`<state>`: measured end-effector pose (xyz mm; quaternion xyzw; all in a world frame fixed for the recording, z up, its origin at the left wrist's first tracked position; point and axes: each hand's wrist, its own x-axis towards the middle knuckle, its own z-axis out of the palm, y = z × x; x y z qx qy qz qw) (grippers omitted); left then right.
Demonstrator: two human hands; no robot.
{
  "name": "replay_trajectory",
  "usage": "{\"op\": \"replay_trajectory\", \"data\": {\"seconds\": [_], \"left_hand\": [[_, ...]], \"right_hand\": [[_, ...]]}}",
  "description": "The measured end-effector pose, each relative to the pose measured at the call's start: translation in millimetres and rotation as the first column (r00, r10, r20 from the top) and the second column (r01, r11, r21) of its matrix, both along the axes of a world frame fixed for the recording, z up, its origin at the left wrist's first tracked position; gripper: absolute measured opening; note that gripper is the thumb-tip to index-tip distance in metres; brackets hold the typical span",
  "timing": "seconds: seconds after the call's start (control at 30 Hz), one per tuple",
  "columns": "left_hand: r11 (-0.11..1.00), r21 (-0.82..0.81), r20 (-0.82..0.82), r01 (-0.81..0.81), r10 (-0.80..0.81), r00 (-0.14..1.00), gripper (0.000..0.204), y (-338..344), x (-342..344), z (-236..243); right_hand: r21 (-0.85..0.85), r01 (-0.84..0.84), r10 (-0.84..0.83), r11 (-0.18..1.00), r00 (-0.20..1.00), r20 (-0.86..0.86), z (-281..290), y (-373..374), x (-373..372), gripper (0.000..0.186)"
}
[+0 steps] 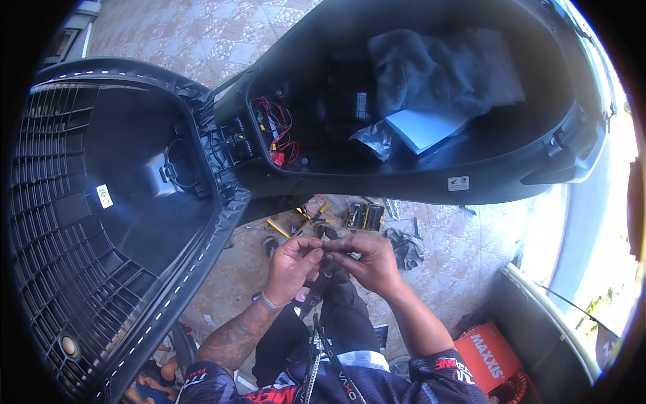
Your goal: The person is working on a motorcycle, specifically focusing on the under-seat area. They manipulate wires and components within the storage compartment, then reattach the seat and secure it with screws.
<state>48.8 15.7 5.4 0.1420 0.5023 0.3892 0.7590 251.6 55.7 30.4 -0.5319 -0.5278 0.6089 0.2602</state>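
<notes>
Shirt (pixel 387 387) at near edge, dk w/ red + white print; lanyard (pixel 331 351) & chain (pixel 312 372) hang down front. L hand (pixel 294 266) + R hand (pixel 369 261) raised ctr, ahead of torso, fingertips brought together. Grip, both: thumb & index drawn in close, tips at or nearly at contact; any item betw. them hidden or too small to ID, so can't tell what, if anything, is held. Bracelet (pixel 270 301) on L wrist.

Seat (pixel 128 202) tipped open at left, ribbed underside showing, white label (pixel 104 196) on it. Bin (pixel 330 145) gapes at far side, ctr to right, beyond hands & apart from them. Inside: red wires (pixel 286 121) at left end; booklet (pixel 427 129) against dk cloth (pixel 431 74); clear bag (pixel 375 140) just left of booklet.

Floor (pixel 457 236) tiled. On it, past hands: yel. tool (pixel 278 227), open case (pixel 365 217) (blk/yel.), crumpled dk heap (pixel 404 249) to right. Red box (pixel 488 360) near right. Another person (pixel 158 384), partly visible, near left.
</notes>
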Motion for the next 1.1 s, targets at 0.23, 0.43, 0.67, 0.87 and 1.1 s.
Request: {"op": "replay_trajectory", "data": {"seconds": [0.23,0.43,0.67,0.87,1.1], "left_hand": [[0.997,0.068,-0.070,0.029,-0.024,0.997,0.016,-1,-3,7],[0.970,0.244,-0.103,-0.001,0.027,0.994,0.012,5,-4,15],[0.991,0.111,-0.114,0.079,-0.066,0.991,0.012,19,8,56],[0.943,0.317,-0.116,0.098,-0.064,0.991,0.014,36,17,62],[0.911,0.388,-0.159,0.142,-0.086,0.984,0.015,34,11,55]], "right_hand": [[-0.057,0.109,-0.112,0.992,0.993,-0.048,18,-12,-6,0.016],[-0.444,0.347,-0.487,0.826,0.837,-0.252,26,-23,-31,0.018],[-0.531,0.279,-0.571,0.800,0.623,-0.534,22,-20,-5,0.015],[-0.518,0.339,-0.613,0.785,0.544,-0.573,30,-19,0,0.014],[-0.431,0.346,-0.548,0.833,0.617,-0.564,24,-28,-7,0.015]]}}
